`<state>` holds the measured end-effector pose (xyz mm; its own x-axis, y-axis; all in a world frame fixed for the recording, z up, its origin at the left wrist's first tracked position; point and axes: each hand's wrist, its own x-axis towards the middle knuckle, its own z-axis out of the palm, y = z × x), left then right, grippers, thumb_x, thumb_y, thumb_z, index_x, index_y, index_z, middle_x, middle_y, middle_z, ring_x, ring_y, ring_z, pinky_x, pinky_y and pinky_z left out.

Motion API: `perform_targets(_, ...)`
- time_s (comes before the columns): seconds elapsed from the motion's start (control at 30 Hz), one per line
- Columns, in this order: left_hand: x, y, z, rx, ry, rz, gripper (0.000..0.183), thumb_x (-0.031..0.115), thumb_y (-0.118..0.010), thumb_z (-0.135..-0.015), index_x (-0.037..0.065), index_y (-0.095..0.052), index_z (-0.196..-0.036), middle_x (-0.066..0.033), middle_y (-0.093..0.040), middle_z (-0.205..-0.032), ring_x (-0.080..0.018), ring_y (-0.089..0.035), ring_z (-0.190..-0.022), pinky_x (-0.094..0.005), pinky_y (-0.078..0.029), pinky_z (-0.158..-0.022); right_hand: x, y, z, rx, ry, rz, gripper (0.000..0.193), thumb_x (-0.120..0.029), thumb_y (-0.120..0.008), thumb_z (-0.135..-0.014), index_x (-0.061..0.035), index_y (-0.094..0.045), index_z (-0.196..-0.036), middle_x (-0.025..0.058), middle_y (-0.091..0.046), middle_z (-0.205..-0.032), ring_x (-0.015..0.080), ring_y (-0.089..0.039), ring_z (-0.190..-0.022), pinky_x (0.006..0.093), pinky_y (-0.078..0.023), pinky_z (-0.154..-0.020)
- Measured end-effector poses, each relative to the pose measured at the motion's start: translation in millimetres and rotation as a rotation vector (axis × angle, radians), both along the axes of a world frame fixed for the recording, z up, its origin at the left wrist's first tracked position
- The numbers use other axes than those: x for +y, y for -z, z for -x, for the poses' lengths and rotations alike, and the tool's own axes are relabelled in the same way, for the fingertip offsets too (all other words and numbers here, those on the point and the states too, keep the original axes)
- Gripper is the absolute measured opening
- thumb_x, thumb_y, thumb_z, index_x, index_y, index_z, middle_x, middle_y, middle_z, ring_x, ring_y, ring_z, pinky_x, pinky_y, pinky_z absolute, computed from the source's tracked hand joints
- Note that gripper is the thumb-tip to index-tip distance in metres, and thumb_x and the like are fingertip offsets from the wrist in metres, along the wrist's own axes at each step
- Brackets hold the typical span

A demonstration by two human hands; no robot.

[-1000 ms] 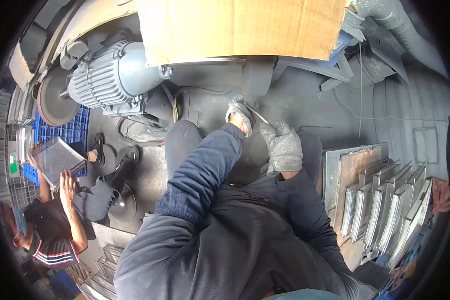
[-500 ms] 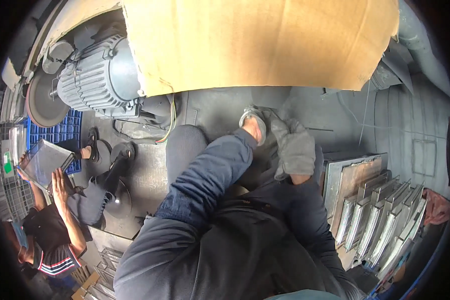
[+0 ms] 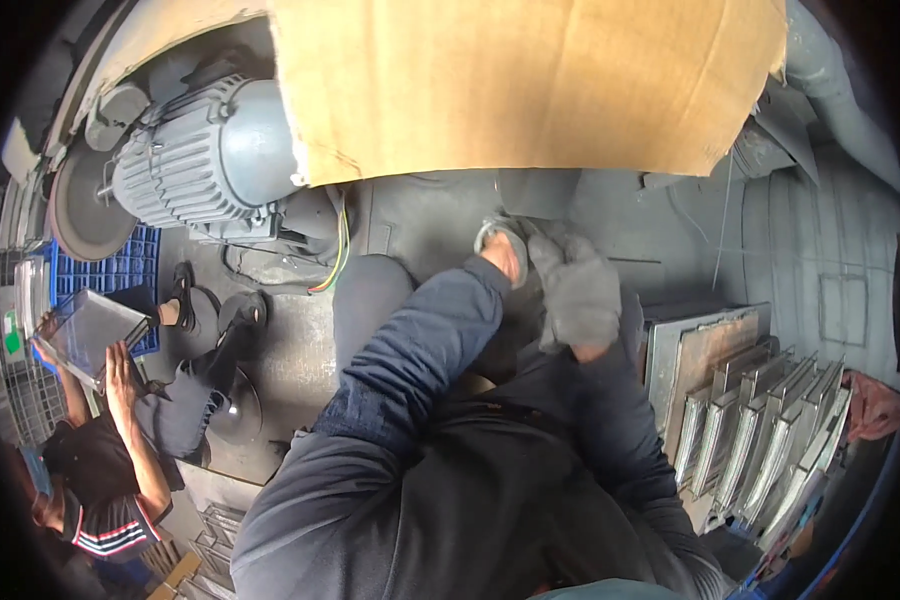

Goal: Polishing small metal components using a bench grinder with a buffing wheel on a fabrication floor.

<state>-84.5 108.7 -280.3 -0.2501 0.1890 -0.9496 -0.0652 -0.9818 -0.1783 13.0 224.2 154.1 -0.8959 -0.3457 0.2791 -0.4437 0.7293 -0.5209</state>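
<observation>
Grey work gloves cover both my hands, which are close together above my lap. My left hand (image 3: 513, 252) has its glove cuff rolled back, baring some skin at the wrist; its fingers are hidden beyond the cuff. Against it from the right lies my right hand (image 3: 582, 295), its glove thick and a little smeared by motion. The right fingertips reach the left glove, but I cannot tell whether they grip it. No other object shows in either hand.
A cardboard sheet (image 3: 530, 90) hangs ahead. At left stand a grey motor (image 3: 185, 150) with a round wheel (image 3: 92, 205) and a blue crate (image 3: 150, 260). A co-worker's hand (image 3: 120, 380) steadies a clear-faced rectangular frame (image 3: 95, 335). Several metal panels (image 3: 745, 440) stand at right.
My right hand has shifted slightly to the left and up, against the left one. The left hand has hardly moved. The view has turned a little.
</observation>
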Motion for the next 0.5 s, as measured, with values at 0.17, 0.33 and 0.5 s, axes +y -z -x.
perform_targets(0.17, 56, -4, 34, -0.69, 0.038, 0.014, 0.056, 0.043, -0.034, -0.111, 0.002, -0.062, -0.135, -0.0142, -0.065, -0.137, -0.0296, -0.061, -0.123, -0.0422, -0.047, -0.108, 44, 41, 28, -0.101, 0.13, -0.282, 0.044, -0.047, -0.068, -0.096, -0.0044, -0.072, -0.105, 0.0199, -0.075, -0.093, 0.0416, -0.07, -0.086, 0.0451, -0.056, -0.074)
perform_targets(0.33, 47, -156, -80, 0.437, 0.209, -0.037, 0.059, 0.046, -0.034, -0.11, 0.002, -0.065, -0.132, -0.0168, -0.065, -0.138, -0.0335, -0.063, -0.122, -0.047, -0.048, -0.11, 64, -26, -28, -0.349, 0.365, 0.028, 0.03, -0.03, -0.076, -0.093, -0.0047, -0.073, -0.109, 0.013, -0.073, -0.087, 0.0309, -0.072, -0.084, 0.0399, -0.057, -0.076)
perform_targets(0.5, -4, -350, -117, 0.508, 0.137, 0.315, 0.048, 0.058, -0.052, -0.101, 0.014, -0.066, -0.088, -0.009, -0.07, -0.084, -0.0308, -0.066, -0.084, -0.0476, -0.055, -0.081, 119, -13, -61, -0.219, -0.044, 0.358, 0.027, -0.009, -0.078, -0.086, -0.0003, -0.071, -0.112, 0.0145, -0.075, -0.1, 0.0285, -0.071, -0.093, 0.038, -0.056, -0.084)
